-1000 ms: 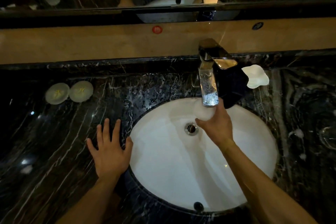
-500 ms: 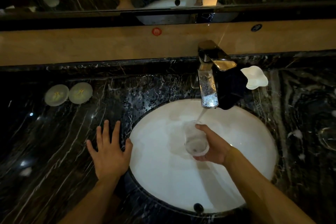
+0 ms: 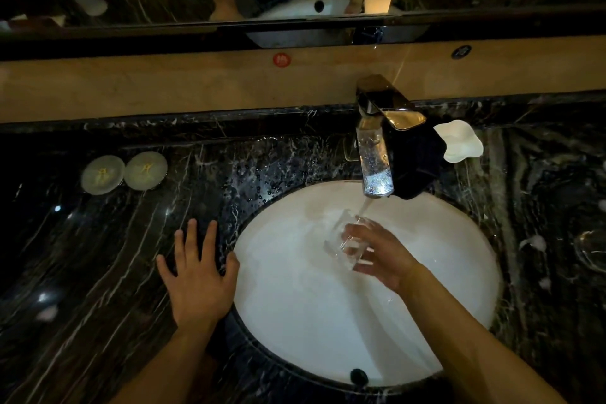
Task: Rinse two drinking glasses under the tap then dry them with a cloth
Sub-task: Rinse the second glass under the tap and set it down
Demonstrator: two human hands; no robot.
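Note:
My right hand [image 3: 380, 252] grips a clear drinking glass [image 3: 341, 244] over the white sink basin [image 3: 295, 305]. The glass is tilted, and water runs onto it from the chrome tap [image 3: 375, 154] just above. Flat on the wet black marble counter [image 3: 98, 272], left of the basin, rests my left hand [image 3: 196, 275] with its fingers spread. A second glass [image 3: 593, 249] shows faintly at the far right of the counter. A dark cloth [image 3: 414, 161] lies right of the tap, partly over the basin's edge.
A white shell-shaped dish [image 3: 460, 144] sits right of the tap, behind the cloth. Two round pale discs [image 3: 124, 172] lie on the counter at the left. A beige ledge and a mirror run along the back.
My right hand came down from the tap spout and now holds the glass under running water, tilting it more. The left hand has stayed put.

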